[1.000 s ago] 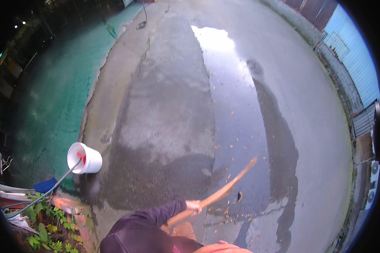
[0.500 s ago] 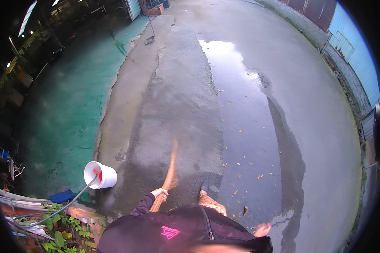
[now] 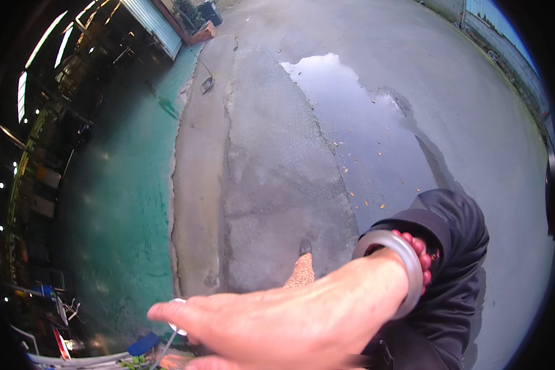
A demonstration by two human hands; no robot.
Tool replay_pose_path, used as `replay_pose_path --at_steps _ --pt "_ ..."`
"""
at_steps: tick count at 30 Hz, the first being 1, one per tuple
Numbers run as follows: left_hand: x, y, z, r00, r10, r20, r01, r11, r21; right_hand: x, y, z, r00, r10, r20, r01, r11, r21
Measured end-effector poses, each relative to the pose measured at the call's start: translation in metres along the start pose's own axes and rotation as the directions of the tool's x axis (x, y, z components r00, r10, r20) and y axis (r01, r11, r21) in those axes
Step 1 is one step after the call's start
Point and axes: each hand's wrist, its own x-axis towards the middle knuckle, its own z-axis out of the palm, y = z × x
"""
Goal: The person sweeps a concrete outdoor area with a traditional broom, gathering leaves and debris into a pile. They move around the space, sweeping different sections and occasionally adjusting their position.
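Head view, single frame.

Packages, labels, signs: I find none that I can read. At 7 o'clock, low in the frame, a small blue object (image 3: 143,343) lies beside pale, stacked items too blurred to identify. At 12 o'clock a wooden crate (image 3: 201,34) sits by a corrugated building wall.

Hands: my right hand (image 3: 271,324) fills the lower centre, reaching from 4 o'clock toward 7 o'clock. It is spread flat, fingers (image 3: 176,311) extended and together, back of the hand up, clamped on nothing that I can see. The fingertips overlap a small white object (image 3: 177,302), mostly hidden; I cannot tell whether they touch it. The wrist carries a grey bangle (image 3: 401,250) and a red bead bracelet (image 3: 420,259), with a dark sleeve (image 3: 450,246) behind. Left hand: not seen in this frame.

A tan, textured stick-like tip (image 3: 301,274) rises just above the hand at 6 o'clock; whether anything grips it is hidden.

Edges and room: grey concrete strip (image 3: 259,172) runs from 6 to 12 o'clock, cracked along its left margin. Green painted floor (image 3: 123,185) borders it from 8 to 10 o'clock. A puddle (image 3: 351,117) spreads at 1 to 2 o'clock, with scattered leaf flecks. Wide pavement lies at 3 o'clock.
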Motion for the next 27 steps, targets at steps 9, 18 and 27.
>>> replay_pose_path --at_steps 9,18,27 --pt "0.063 0.077 0.363 0.961 -0.212 0.177 0.275 0.683 -0.677 0.077 0.032 -0.206 0.893 -0.174 -0.416 0.034 0.946 -0.322" --pt "0.153 0.099 0.658 0.820 -0.405 0.406 0.556 0.389 -0.735 0.089 0.082 -0.444 0.965 0.012 -0.263 -0.199 0.686 -0.700" --pt "0.199 0.101 0.736 0.971 -0.148 0.186 0.203 0.109 -0.973 0.123 0.182 -0.718 0.915 0.171 -0.366 -0.321 -0.242 -0.916"
